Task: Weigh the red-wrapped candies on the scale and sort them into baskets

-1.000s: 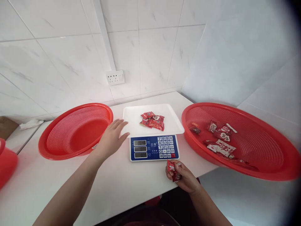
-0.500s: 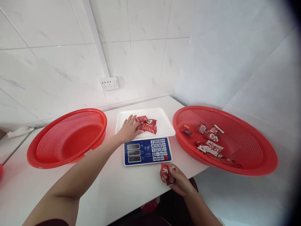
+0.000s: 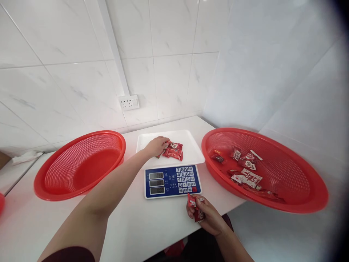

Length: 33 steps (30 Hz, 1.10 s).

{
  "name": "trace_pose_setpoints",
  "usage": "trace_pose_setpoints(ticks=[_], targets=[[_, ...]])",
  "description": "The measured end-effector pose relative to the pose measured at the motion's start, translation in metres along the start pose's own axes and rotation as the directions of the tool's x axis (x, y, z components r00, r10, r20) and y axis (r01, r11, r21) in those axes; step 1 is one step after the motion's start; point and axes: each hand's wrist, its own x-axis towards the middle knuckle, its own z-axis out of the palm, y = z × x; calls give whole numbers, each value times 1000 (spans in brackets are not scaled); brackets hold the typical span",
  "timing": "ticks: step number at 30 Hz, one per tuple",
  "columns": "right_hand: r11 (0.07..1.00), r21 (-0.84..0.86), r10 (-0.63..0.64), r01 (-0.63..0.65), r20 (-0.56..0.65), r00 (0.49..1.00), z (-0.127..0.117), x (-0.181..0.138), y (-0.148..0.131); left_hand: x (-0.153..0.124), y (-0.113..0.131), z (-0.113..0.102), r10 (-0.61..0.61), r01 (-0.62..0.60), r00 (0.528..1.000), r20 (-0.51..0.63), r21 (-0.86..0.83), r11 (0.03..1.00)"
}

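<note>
On the white tray (image 3: 191,145) of a digital scale (image 3: 173,182) lies a small pile of red candy packets (image 3: 174,152). My left hand (image 3: 157,146) reaches over the tray from the left, its fingers curled down onto the left side of this pile; the fingertips are partly hidden. In front of the scale's lower right corner, my right hand (image 3: 208,214) is closed on several red wrapped candies (image 3: 198,214), one end sticking up between thumb and fingers. Digits show faintly on the scale's displays (image 3: 156,183).
A red mesh basket (image 3: 79,156) with nothing visible in it stands left of the scale. Another red basket (image 3: 294,156), at right, holds several candy packets (image 3: 249,177). Behind the white table (image 3: 128,225) is a tiled wall with a socket (image 3: 129,103).
My left hand has gone from spread fingers beside the pile to fingers curled on its packets. My right hand keeps its candies. The view has tilted slightly upward.
</note>
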Motion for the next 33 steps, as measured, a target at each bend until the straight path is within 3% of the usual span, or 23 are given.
trace_pose_setpoints(ticks=[7,14,18,21,25,30,33], targets=[[1000,4,5,-5,2,1000,-1,1,1,9,-12,-1,-135,129,972,-194,-42,991],[1000,13,0,0,-10,1000,0,0,0,11,1,-2,-154,140,983,-100,-128,982],[1000,-5,8,-8,-7,1000,2,0,-1,-3,12,-17,-206,173,967,-151,-204,964],[1000,-2,12,-12,-15,1000,2,0,-2,-28,19,-31,-221,167,955,-198,-259,951],[999,-50,22,-22,-9,1000,3,-1,-5,-84,28,-42,-214,143,956,-203,-315,938],[989,-142,51,-47,27,998,1,-2,-6,-156,40,-22,-171,181,983,62,-415,892],[983,-171,75,-70,21,997,-2,-1,-4,-184,43,-1,-188,219,975,118,-369,903]])
